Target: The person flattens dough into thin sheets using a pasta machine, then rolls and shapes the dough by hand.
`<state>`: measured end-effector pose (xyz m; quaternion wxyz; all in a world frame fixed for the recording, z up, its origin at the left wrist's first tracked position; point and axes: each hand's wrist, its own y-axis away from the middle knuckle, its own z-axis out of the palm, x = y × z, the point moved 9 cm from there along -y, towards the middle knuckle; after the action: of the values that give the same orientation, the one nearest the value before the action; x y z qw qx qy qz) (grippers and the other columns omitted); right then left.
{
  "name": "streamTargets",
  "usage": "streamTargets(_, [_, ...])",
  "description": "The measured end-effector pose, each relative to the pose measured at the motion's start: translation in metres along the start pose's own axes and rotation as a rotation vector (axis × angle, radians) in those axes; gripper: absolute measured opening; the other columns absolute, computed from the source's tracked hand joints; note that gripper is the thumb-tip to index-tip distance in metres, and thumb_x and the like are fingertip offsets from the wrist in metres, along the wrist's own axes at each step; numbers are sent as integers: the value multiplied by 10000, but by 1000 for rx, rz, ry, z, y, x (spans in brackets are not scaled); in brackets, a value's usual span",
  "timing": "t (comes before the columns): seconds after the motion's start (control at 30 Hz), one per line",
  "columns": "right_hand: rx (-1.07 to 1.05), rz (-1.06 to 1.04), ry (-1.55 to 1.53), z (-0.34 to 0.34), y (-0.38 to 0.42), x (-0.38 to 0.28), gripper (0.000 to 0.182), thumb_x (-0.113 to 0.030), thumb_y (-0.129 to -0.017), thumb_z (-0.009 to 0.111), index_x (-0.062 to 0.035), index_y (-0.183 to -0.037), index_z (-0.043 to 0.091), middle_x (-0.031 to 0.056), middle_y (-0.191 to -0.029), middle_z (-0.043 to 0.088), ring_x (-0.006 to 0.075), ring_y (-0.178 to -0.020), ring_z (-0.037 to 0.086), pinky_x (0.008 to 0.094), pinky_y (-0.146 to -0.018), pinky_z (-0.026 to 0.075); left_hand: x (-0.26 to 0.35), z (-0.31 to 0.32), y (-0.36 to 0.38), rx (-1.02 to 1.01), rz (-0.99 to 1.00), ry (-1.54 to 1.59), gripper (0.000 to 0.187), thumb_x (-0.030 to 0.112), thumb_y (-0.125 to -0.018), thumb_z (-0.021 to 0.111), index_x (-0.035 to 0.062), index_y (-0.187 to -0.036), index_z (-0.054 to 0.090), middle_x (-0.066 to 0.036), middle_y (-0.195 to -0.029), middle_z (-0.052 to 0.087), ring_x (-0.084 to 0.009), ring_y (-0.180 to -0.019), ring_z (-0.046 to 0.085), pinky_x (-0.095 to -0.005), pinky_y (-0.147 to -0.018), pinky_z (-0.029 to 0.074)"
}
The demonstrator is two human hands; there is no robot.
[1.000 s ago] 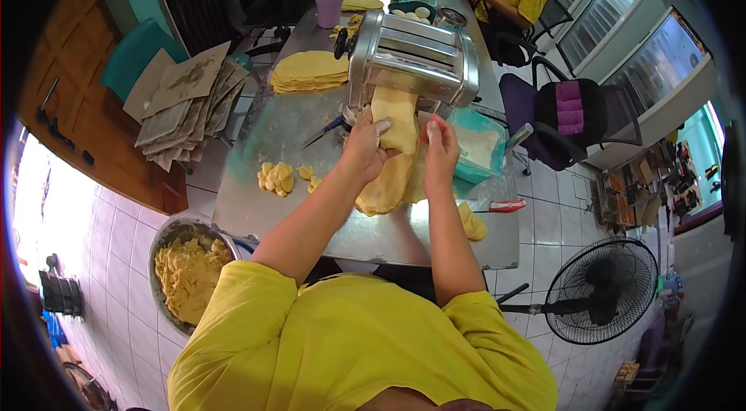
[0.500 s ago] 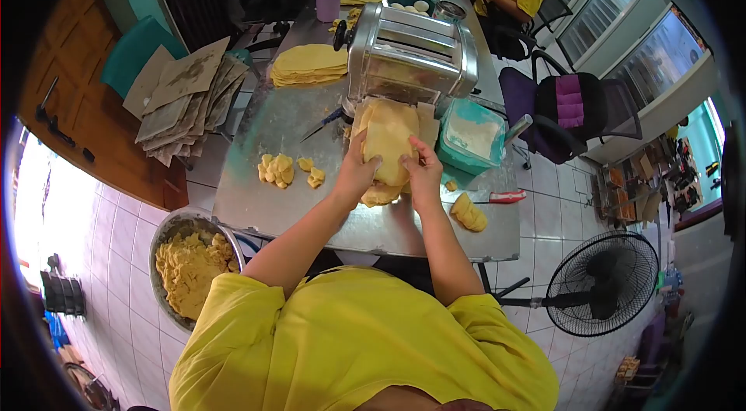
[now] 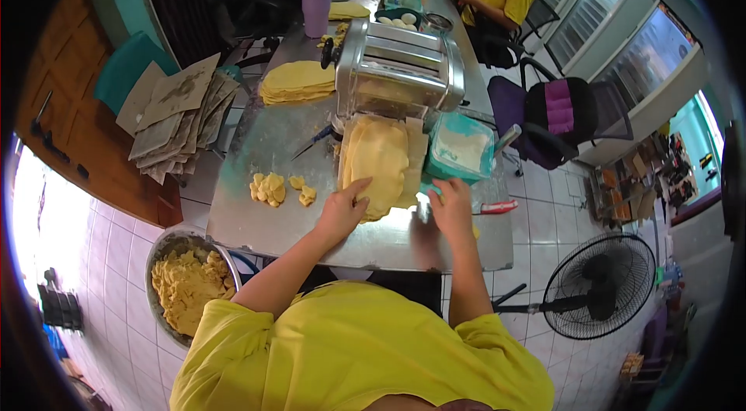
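A stack of flat yellow dough sheets (image 3: 377, 162) lies in front of the metal dough roller (image 3: 400, 69). My left hand (image 3: 342, 213) rests at the near left edge of the stack, thumb and forefinger apart on the dough. My right hand (image 3: 452, 205) is off the sheets, fingers spread and holding nothing visible, just below the teal tub of white powder (image 3: 464, 144). A red-handled tool (image 3: 499, 207) lies to its right. A dough piece (image 3: 475, 231) is mostly hidden behind my right wrist.
Small dough lumps (image 3: 268, 189) and a blue-handled pointed tool (image 3: 314, 141) lie left of the sheets. Another sheet stack (image 3: 298, 82) and a purple tumbler (image 3: 317, 3) stand farther back. A metal bowl (image 3: 152, 277) of dough is at lower left, a fan (image 3: 600, 285) at right. Co-workers sit beyond.
Both hands have let go of the top dough sheet, which now lies on the stack. My right hand has moved right and down; my left has drawn back to the near edge.
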<state>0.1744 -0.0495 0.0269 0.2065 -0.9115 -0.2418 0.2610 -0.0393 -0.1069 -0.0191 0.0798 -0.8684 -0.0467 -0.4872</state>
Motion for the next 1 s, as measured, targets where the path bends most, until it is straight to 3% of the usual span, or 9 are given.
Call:
streamTargets(0.17, [-404,196,339,-3,34,33,365,-234,-731,690,-97,-1061,618,135,-925,571,333,-970,523,482,-807,420,3,2,4,-41,6,6,370,158,-799,612,93,-1162,587,-202,-800,634,-300,-704,631,-373,-680,499])
streamTargets(0.4, [-442,175,241,3,44,36,363,-194,-723,706,-101,-1061,613,137,-960,571,319,-976,531,430,-824,432,0,3,5,-86,-40,29,333,175,-805,613,68,-1120,605,-181,-835,648,-298,-749,634,-366,-700,501])
streamTargets(0.5, [-319,186,138,5,44,48,404,-163,-712,715,-99,-1094,597,156,-954,579,352,-888,567,414,-787,457,-4,5,6,-79,-25,41,320,184,-813,607,65,-1110,605,-178,-834,649,-306,-762,635,-371,-707,502])
streamTargets(0.6, [-63,252,-69,6,47,75,362,-144,-765,697,-49,-1094,580,124,-930,608,282,-799,600,351,-721,484,-3,3,7,-21,50,52,299,161,-824,616,40,-1097,605,-158,-737,627,-251,-650,618,-323,-640,490])
streamTargets(0.7, [214,562,-645,-3,54,96,342,-132,-818,675,14,-1107,565,77,-946,601,134,-855,556,254,-749,472,-1,2,9,-13,53,69,286,162,-830,608,39,-1089,607,-159,-748,633,-262,-651,619,-330,-637,491])
streamTargets(0.83, [253,416,-651,-16,37,51,414,-90,-831,650,0,-1206,501,64,-1021,567,110,-869,552,232,-762,462,20,-2,11,-85,9,117,287,212,-863,584,34,-1087,602,-149,-758,633,-237,-691,629,-327,-657,502])
streamTargets(0.9, [104,285,-704,-4,25,5,502,-50,-802,665,-4,-1258,462,84,-1084,559,129,-916,555,246,-799,459,19,5,12,-142,-50,173,307,256,-880,575,37,-1094,597,-141,-818,648,-236,-760,641,-327,-687,511])
streamTargets(0.97, [40,103,-616,0,19,-41,509,-34,-766,689,1,-1233,490,118,-1082,589,190,-918,593,287,-804,469,7,36,20,-382,-315,721,384,329,-917,543,28,-1156,551,-68,-872,620,-159,-786,611,-290,-705,505])
streamTargets(1.0, [-27,88,-674,7,17,-58,509,-34,-760,689,-6,-1231,497,141,-1105,583,220,-936,593,311,-822,465,7,34,21,-379,-318,723,384,329,-917,543,28,-1156,551,-68,-872,620,-159,-786,611,-290,-705,505])
